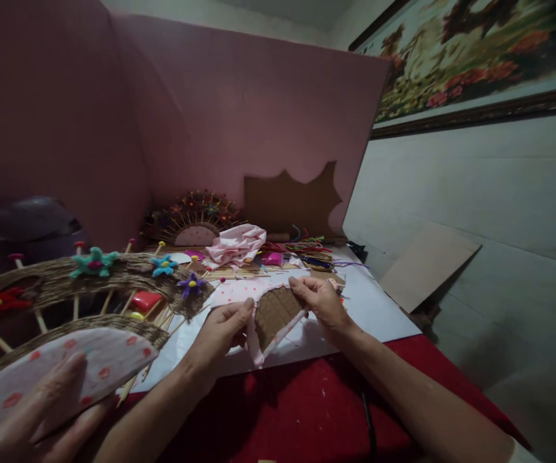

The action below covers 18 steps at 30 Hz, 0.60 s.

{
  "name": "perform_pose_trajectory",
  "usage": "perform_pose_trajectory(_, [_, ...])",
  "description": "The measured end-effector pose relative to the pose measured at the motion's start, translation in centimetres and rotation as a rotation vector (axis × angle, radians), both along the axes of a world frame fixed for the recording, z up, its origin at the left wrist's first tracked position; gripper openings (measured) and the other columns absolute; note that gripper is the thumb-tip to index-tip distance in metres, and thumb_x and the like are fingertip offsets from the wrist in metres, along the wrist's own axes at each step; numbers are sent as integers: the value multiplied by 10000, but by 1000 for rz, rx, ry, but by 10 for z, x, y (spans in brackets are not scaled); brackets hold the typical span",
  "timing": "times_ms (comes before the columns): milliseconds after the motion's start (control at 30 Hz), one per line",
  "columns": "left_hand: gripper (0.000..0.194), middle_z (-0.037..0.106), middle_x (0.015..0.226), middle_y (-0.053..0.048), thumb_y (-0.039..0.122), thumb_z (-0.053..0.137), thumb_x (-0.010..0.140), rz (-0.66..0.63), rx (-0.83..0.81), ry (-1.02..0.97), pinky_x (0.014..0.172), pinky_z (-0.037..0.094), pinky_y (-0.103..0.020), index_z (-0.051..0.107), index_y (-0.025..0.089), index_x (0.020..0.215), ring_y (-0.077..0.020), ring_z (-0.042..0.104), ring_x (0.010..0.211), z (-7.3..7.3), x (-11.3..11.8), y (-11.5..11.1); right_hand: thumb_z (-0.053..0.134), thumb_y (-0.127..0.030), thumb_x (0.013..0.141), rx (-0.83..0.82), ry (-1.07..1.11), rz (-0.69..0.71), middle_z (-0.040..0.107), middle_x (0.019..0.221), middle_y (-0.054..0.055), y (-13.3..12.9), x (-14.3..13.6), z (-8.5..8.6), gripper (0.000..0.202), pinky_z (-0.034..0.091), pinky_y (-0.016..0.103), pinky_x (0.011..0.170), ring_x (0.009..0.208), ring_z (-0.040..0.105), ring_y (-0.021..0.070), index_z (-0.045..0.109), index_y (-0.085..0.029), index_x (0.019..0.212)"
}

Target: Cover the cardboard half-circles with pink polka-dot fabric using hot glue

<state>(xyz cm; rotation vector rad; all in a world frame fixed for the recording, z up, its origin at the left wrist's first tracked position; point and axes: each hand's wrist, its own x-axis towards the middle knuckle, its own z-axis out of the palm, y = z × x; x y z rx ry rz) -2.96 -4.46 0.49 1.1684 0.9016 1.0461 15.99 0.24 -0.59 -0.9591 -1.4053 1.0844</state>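
Between both hands is a curved piece of brown cardboard (278, 315) with pale pink fabric folded over its edges. My left hand (222, 331) pinches its left side, thumb on top. My right hand (324, 305) grips the upper right corner between thumb and fingers. Just behind it, more red-dotted pale fabric (239, 292) shows. The piece is held above a white sheet (365, 308), its bare cardboard side facing me.
At the left, another person's hand (46, 405) holds a twine-wrapped fan (133, 273) with fuzzy flowers. Crumpled pink cloth (237, 244), a finished-looking fan (195, 222), pipe cleaners (302, 244) and scissors (319, 262) lie behind. A cut cardboard sheet (290, 202) leans against the pink partition (259, 109).
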Motion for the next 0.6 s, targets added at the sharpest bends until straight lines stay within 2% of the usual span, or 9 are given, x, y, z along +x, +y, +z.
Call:
perform_pose_trajectory(133, [349, 602, 453, -17, 444, 561, 799, -72, 63, 47, 534, 363, -245, 598, 161, 599, -142, 529, 477, -2, -1, 2, 622, -587, 716, -3, -6, -71, 363, 487, -61, 2, 0, -4, 451, 253, 219, 390, 417, 307, 77, 505, -178, 566])
perform_pose_trajectory(267, [309, 610, 462, -16, 398, 581, 787, -78, 97, 90, 539, 343, -245, 585, 168, 580, -134, 503, 476, -5, -1, 5, 618, -637, 683, -13, 0, -90, 374, 472, -54, 3, -1, -6, 482, 274, 222, 377, 403, 323, 83, 523, -181, 558])
perform_pose_trajectory(333, [346, 582, 424, -9, 397, 554, 802, -56, 108, 114, 534, 327, -244, 565, 172, 540, -127, 472, 460, -6, 1, 6, 581, -674, 687, -30, 23, -74, 401, 468, -43, 4, 0, -5, 512, 313, 229, 395, 408, 365, 93, 532, -182, 553])
perform_pose_trajectory(433, [312, 556, 423, 9, 401, 596, 766, 3, 98, 156, 511, 295, -238, 594, 163, 564, -120, 439, 456, -9, 3, 7, 571, -664, 708, -79, 68, 22, 519, 542, -4, 4, 5, -3, 504, 398, 240, 486, 510, 498, 124, 607, -167, 631])
perform_pose_trajectory(500, [292, 542, 457, 22, 409, 638, 727, 42, 94, 162, 497, 280, -234, 615, 153, 589, -111, 420, 461, -9, 4, 7, 641, -608, 684, -109, 38, 76, 532, 552, -10, 4, 8, -2, 454, 369, 218, 461, 497, 484, 107, 636, -155, 680])
perform_pose_trajectory(600, [332, 500, 484, 34, 437, 648, 713, 50, 116, 140, 484, 271, -226, 598, 146, 562, -99, 392, 471, -10, 4, 8, 720, -529, 639, -140, -16, 137, 474, 489, -49, 3, 9, -5, 395, 234, 190, 367, 384, 331, 54, 621, -148, 671])
